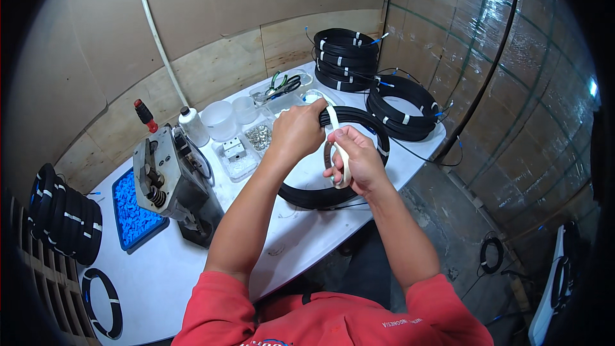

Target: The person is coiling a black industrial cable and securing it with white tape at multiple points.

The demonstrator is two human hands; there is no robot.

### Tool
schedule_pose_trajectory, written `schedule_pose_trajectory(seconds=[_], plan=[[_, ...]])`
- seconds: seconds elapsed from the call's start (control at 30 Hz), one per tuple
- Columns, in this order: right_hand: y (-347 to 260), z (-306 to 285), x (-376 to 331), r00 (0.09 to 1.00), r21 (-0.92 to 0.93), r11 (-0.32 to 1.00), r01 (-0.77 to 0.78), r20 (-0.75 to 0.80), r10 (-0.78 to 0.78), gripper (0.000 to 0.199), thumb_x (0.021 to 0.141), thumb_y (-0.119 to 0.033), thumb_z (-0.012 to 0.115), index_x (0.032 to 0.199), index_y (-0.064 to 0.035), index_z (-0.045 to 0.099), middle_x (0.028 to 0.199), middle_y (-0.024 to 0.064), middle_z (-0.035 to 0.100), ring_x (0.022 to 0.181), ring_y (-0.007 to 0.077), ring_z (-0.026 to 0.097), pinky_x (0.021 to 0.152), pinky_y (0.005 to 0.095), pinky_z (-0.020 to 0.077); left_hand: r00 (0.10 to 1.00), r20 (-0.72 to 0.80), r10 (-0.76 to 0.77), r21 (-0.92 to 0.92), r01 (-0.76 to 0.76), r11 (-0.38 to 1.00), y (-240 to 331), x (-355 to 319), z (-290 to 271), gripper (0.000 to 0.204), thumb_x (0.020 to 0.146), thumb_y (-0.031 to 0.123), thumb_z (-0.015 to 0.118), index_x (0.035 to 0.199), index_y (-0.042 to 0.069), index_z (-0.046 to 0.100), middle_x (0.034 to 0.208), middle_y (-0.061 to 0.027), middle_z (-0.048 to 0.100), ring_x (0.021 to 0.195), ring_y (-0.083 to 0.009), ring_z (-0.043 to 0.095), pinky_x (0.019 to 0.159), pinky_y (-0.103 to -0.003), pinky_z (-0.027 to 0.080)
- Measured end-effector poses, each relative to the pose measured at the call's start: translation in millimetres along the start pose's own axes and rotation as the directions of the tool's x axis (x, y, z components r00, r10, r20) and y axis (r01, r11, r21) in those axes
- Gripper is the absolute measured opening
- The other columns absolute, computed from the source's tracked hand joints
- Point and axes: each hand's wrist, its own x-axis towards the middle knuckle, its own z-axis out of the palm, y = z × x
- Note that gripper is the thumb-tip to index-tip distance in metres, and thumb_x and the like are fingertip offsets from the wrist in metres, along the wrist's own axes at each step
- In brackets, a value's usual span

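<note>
Red sleeves [269, 314] lowest. Left hand [296, 131] grasping black cable coil [359, 154], right hand [359, 161] pinching white strap [339, 141]. Beyond on counter [301, 230]: crimping press [168, 182], blue tray [131, 208], stacked coils [346, 57].

Left hand [296, 129] gripping black cable coil [359, 129], right hand [356, 161] pinching white tie strip [341, 150] (coil on white table [307, 230])

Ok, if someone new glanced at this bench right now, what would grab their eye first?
Most likely the two hands at centre: the left hand grips a black cable coil while the right hand pulls a white strap around it. Next, the tray of bright blue pieces at the left, beside a grey bench machine.
</note>
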Motion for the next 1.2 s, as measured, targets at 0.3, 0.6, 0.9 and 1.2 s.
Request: schedule_pose_trajectory(seconds=[0.3, 0.6, 0.9, 1.2], plan=[[5.1, 6.6, 12.1, 0.974, -0.226, 0.974, 0.03, -0.213, -0.079, 0.032, 0.102, -0.035, 0.053, 0.091, -0.0065, 0.062, 0.052, 0.0027, 0.056, 0.038, 0.0115, 0.053, 0.037, 0.0235, 0.039, 1.0, -0.023, -0.006, -0.032, 0.006, 0.999, 1.1, -0.9, 2.0, 0.028, 0.082, 0.022, 0.068, 0.109, 0.013, 0.067, 0.088, -0.0178, 0.072, 0.083, -0.042, 0.068, 0.071, -0.052, 0.052], [15.2, -4.8, 30.2, 0.811, -0.771, 0.574, 0.276, -0.134, -0.57, 0.034, 0.095, -0.031, 0.061, 0.079, -0.0032, 0.071, 0.059, 0.0124, 0.065, 0.052, 0.0246, 0.066, 0.051, 0.0342, 0.0505, 1.0, -0.023, 0.017, -0.028, -0.017, 0.999, -1.7, 4.6, 5.9, 0.03, 0.082, 0.021, 0.067, 0.111, 0.014, 0.067, 0.087, -0.0196, 0.071, 0.083, -0.043, 0.067, 0.072, -0.053, 0.052], [41.6, -36.0, 17.7, 0.837, -0.748, 0.605, 0.273, -0.125, -0.533, 0.024, 0.09, -0.023, 0.071, 0.105, -0.0045, 0.073, 0.055, 0.0098, 0.059, 0.048, 0.0164, 0.057, 0.051, 0.0328, 0.0432, 0.995, 0.094, 0.024, -0.009, -0.023, 1.0, -1.6, 7.6, -6.6, 0.037, 0.083, 0.034, 0.069, 0.105, 0.005, 0.064, 0.091, -0.0253, 0.071, 0.089, -0.0434, 0.069, 0.076, -0.051, 0.055], [11.8, -21.2, -15.6, 0.848, -0.464, 0.763, 0.449, -0.048, -0.528, 0.067, 0.098, -0.031, 0.067, 0.152, -0.0057, 0.036, 0.065, 0.0008, 0.064, 0.055, 0.0056, 0.051, 0.056, 0.0231, 0.0432, 0.992, 0.102, 0.069, -0.027, -0.066, 0.997, -6.1, 8.1, -5.8, 0.056, 0.097, 0.052, 0.054, 0.108, -0.002, 0.063, 0.089, -0.028, 0.069, 0.089, -0.0459, 0.068, 0.079, -0.054, 0.052]])
